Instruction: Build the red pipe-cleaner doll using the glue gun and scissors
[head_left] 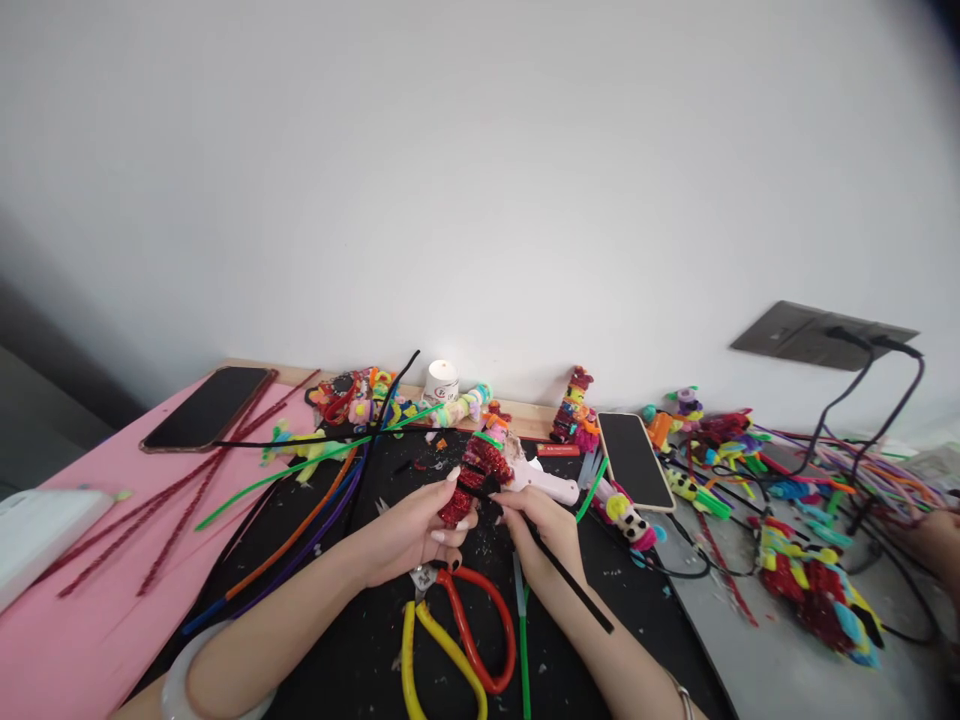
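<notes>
My left hand is closed around a pipe-cleaner doll with a red tinsel body, a pink face and an orange top. Its lower end shows between my fingers. My right hand pinches a black pipe cleaner against the doll's red body, and the loose end trails down over my right wrist. Just behind the doll lies what looks like a white glue gun, partly hidden. Below my hands rest scissors with one red and one yellow handle loop, their blades partly covered by my left hand.
A black mat with scraps lies beneath. Left are a pink board, a phone and loose pipe cleaners. Right are another phone, several finished dolls, cables and another person's hand. A paper cup stands behind.
</notes>
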